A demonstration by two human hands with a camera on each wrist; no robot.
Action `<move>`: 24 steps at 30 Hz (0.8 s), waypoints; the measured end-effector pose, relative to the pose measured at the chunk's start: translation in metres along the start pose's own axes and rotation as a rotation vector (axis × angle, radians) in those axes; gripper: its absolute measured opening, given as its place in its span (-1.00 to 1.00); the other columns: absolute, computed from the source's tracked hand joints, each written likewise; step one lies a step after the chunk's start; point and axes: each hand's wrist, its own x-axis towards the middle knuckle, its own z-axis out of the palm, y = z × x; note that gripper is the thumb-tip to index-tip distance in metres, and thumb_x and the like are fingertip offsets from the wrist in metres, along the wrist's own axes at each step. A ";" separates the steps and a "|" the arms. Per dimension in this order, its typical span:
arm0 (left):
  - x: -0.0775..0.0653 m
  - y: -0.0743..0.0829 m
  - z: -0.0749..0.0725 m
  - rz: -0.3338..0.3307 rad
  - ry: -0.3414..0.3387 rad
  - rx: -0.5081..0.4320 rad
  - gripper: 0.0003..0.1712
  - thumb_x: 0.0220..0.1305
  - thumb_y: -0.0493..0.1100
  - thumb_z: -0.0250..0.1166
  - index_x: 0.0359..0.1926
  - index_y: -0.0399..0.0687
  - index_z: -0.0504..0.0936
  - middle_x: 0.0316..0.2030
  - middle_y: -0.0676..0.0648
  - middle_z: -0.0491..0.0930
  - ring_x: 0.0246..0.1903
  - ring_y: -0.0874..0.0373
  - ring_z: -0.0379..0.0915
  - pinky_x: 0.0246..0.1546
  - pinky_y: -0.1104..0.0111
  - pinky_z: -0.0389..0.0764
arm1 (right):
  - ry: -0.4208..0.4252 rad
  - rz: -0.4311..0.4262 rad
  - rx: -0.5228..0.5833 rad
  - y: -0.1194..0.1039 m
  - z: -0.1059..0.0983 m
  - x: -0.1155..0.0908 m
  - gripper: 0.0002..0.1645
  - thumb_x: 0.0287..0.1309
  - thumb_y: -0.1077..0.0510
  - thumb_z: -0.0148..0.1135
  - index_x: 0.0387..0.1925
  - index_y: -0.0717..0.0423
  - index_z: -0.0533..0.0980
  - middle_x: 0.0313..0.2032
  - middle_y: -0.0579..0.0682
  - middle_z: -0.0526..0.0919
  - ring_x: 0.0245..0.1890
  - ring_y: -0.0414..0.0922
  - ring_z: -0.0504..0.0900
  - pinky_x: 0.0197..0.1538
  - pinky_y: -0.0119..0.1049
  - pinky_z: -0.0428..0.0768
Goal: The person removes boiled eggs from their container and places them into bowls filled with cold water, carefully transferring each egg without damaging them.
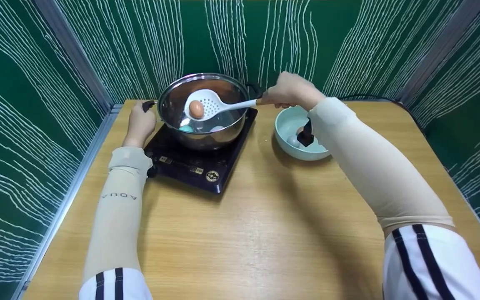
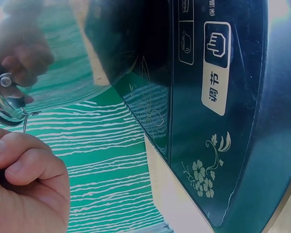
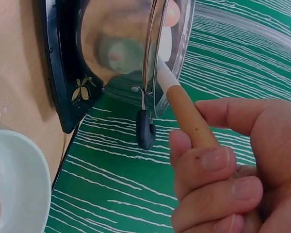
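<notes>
My right hand [image 1: 292, 89] grips the wooden handle [image 3: 194, 119] of a white slotted spoon [image 1: 213, 109]. A brown egg [image 1: 196, 109] lies in the spoon's bowl, which is held over the opening of a steel pot [image 1: 206, 141]. Inside the pot, a teal egg [image 1: 186, 128] and a pale egg [image 1: 216, 128] show below the spoon. With curled fingers, my left hand [image 1: 141, 121] holds the pot's black left side handle [image 1: 148, 105]. In the left wrist view that handle is mostly hidden behind the fingers [image 2: 34, 167].
Under the pot is a black induction cooker [image 1: 190, 173], set at an angle on the wooden table [image 1: 256, 233]. To its right stands a light green bowl [image 1: 302, 155] with eggs [image 1: 293, 141] inside, partly covered by my right arm. Green panels [image 1: 256, 37] with white lines enclose the table.
</notes>
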 end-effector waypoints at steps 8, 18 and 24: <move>0.001 0.001 0.000 -0.015 -0.007 0.007 -0.36 0.56 -0.31 -0.17 0.58 -0.34 0.27 0.54 -0.35 0.34 0.40 -0.13 0.28 0.47 0.05 0.33 | 0.026 0.000 0.010 0.009 -0.002 -0.003 -0.52 0.38 -0.27 0.33 -0.21 0.08 0.70 -0.44 -0.09 0.62 -0.39 -0.07 0.52 -0.32 -0.22 0.44; 0.000 0.000 0.001 0.018 0.010 0.011 -0.36 0.51 -0.32 -0.16 0.55 -0.27 0.36 -0.04 -0.18 0.49 -0.57 0.28 0.29 -0.47 0.41 0.37 | 0.047 0.007 0.069 0.021 -0.006 -0.011 -0.54 0.43 -0.21 0.28 -0.17 0.11 0.70 -0.43 -0.06 0.60 -0.37 -0.06 0.51 -0.31 -0.23 0.46; -0.002 0.001 0.000 0.004 0.003 0.032 -0.40 0.58 -0.28 -0.18 0.55 -0.28 0.34 0.03 -0.21 0.46 -0.36 0.13 0.38 -0.38 0.39 0.38 | 0.058 0.001 0.061 0.027 -0.011 -0.014 -0.57 0.42 -0.18 0.25 -0.21 0.11 0.69 -0.45 -0.07 0.59 -0.36 -0.05 0.51 -0.25 -0.20 0.50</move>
